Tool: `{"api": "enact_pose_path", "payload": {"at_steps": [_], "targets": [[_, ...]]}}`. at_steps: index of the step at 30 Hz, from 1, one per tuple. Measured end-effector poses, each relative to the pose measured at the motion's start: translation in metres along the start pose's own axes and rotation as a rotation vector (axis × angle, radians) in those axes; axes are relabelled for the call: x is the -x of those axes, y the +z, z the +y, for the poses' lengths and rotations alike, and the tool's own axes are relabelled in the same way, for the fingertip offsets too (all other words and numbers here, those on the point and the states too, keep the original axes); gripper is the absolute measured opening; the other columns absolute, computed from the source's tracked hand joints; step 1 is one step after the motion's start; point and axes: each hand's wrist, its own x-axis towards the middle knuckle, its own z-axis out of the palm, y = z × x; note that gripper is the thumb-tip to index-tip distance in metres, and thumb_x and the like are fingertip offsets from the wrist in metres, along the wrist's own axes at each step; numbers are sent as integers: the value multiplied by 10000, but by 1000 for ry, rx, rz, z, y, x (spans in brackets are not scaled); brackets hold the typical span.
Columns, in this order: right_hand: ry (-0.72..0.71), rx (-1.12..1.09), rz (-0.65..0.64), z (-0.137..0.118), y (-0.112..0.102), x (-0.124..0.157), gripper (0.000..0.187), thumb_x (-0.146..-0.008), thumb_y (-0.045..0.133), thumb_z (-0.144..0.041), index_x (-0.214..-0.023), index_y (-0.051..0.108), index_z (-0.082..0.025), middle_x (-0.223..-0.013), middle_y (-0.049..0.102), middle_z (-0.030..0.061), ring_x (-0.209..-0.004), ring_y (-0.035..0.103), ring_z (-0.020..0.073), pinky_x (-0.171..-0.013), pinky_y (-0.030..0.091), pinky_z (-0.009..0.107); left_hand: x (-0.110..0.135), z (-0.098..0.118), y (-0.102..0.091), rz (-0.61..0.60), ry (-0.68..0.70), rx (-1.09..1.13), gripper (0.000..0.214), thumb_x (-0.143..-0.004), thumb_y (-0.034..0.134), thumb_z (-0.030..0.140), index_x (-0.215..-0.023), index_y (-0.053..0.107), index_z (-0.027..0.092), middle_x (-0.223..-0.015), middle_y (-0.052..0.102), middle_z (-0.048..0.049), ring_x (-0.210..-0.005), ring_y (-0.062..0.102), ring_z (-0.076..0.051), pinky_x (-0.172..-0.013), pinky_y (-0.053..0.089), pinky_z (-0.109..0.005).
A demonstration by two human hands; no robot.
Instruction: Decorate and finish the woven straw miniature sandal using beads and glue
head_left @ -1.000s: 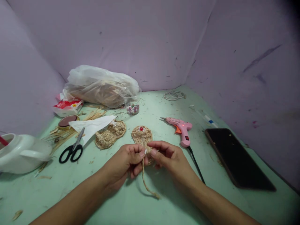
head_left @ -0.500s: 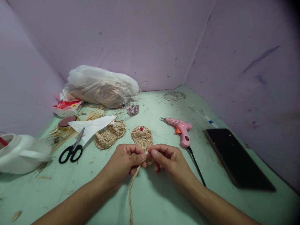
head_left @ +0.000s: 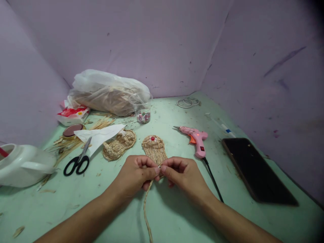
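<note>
A small woven straw slipper sole (head_left: 155,150) lies in front of me, a red bead with pale beads around it on its far end. My left hand (head_left: 144,171) is closed over the near part of the sole, pinching a braided straw cord (head_left: 146,212) whose tail runs down toward me. Fingertip to fingertip with it, my right hand (head_left: 178,170) pinches at a tiny whitish bit; the fingers hide what it is. To the left lies a second woven slipper (head_left: 118,145), with a strap and pale beads, partly under white paper (head_left: 97,136).
A pink glue gun (head_left: 196,136) with a lit light and black cord lies right, beside a dark phone (head_left: 258,172). Black-handled scissors (head_left: 77,165) and a white pitcher (head_left: 27,165) are left. Behind stand a bead cup (head_left: 143,116) and a plastic bag (head_left: 108,91).
My right hand has moved slightly left, so the fingertips of both hands now meet. The cord's tail has swung to the right.
</note>
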Motion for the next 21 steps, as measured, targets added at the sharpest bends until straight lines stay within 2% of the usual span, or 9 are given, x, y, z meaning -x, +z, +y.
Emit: {"api": "enact_pose_path", "payload": {"at_steps": [7, 21], "targets": [[37, 34, 39, -3, 2, 1, 47, -604, 641, -174, -574, 626, -141, -468, 584, -17, -362, 432, 55, -373, 358, 182, 1, -2, 0, -25, -33, 10, 151, -574, 670, 234, -599, 569, 124, -487, 617, -7, -294, 418, -42, -327, 260, -165], [-37, 83, 22, 3, 0, 0, 76, -618, 648, -223, -620, 654, -147, -544, 637, 14, -468, 516, 97, -443, 397, 215, 1, 1, 1, 14, -11, -2, 148, -562, 668, 212, -576, 553, 120, -470, 596, 4, -298, 412, -38, -332, 266, -164]]}}
